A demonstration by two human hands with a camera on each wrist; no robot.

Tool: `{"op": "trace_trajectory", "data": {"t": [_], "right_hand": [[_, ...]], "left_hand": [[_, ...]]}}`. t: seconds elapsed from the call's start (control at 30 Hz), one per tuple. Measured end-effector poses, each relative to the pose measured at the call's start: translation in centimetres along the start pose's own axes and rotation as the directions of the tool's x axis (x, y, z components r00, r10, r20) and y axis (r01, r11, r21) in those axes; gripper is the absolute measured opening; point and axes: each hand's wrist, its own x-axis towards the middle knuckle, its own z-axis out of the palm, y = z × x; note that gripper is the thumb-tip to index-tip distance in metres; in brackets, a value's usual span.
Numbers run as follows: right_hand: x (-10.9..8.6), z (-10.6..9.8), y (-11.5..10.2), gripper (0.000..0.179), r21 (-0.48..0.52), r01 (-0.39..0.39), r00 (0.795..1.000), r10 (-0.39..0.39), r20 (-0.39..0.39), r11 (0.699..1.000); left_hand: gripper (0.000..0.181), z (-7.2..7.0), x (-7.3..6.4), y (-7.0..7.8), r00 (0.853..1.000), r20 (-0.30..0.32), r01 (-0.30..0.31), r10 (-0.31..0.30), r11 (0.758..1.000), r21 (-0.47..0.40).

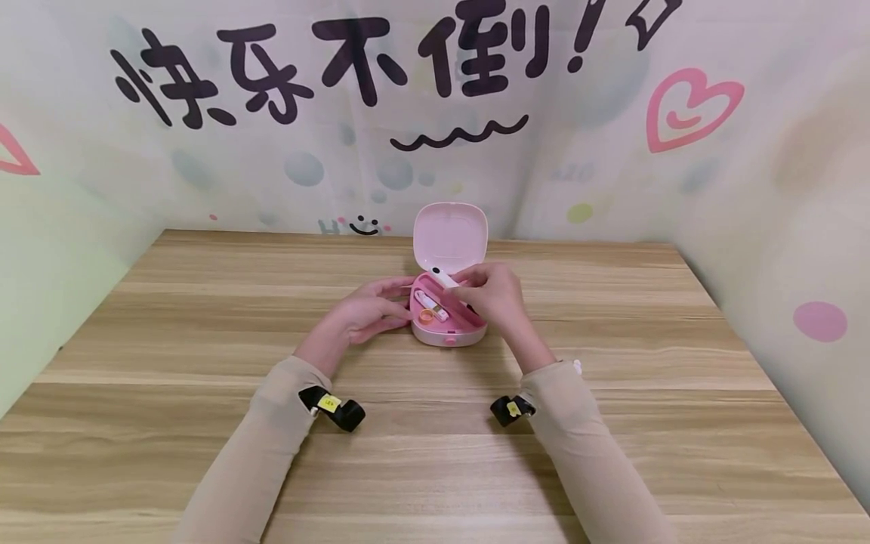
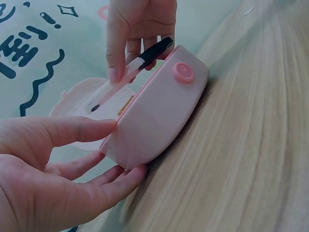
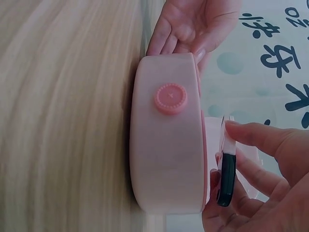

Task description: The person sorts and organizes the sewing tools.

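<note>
A small pink box (image 1: 448, 338) stands on the table with its hinged lid (image 1: 451, 236) raised at the back. My left hand (image 1: 363, 311) rests against the box's left side, thumb near the rim and the other fingers lower on the wall, as the left wrist view (image 2: 72, 164) shows. Above the box's right part, my right hand (image 1: 492, 291) pinches a slim white stick with a black end (image 2: 157, 52) between thumb and fingers. Its exact kind cannot be told. Inside the box's left part lie a bundled white cord (image 1: 431, 305) and an orange-gold ring (image 1: 426, 316).
A round pink button (image 3: 171, 98) juts from the box's front wall. The wood-grain table (image 1: 421, 468) reaches a printed cloth backdrop (image 1: 272, 174) behind the box. A small white scrap (image 1: 578, 366) lies beside the right sleeve. Black cameras (image 1: 340, 412) are strapped at both wrists.
</note>
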Motion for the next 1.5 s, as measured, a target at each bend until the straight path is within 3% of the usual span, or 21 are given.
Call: {"op": "trace_trajectory", "data": {"t": [0.53, 1.0, 1.5], "right_hand": [[0.5, 1.4, 0.1, 0.022, -0.05, 0.004, 1.0, -0.005, -0.015, 0.999], [0.6, 2.6, 0.2, 0.02, -0.122, 0.048, 0.997, -0.055, -0.061, 0.991], [0.7, 2.0, 0.4, 0.017, -0.099, 0.065, 0.996, -0.07, -0.05, 0.993]], "left_hand": [[0.074, -0.3, 0.2, -0.2, 1.0, -0.003, 0.014, -0.014, 1.0, 0.006], [0.073, -0.3, 0.2, -0.3, 1.0, 0.0, 0.004, -0.004, 1.0, 0.01], [0.073, -0.2, 0.1, -0.1, 1.0, -0.003, 0.011, -0.011, 1.0, -0.012]]}}
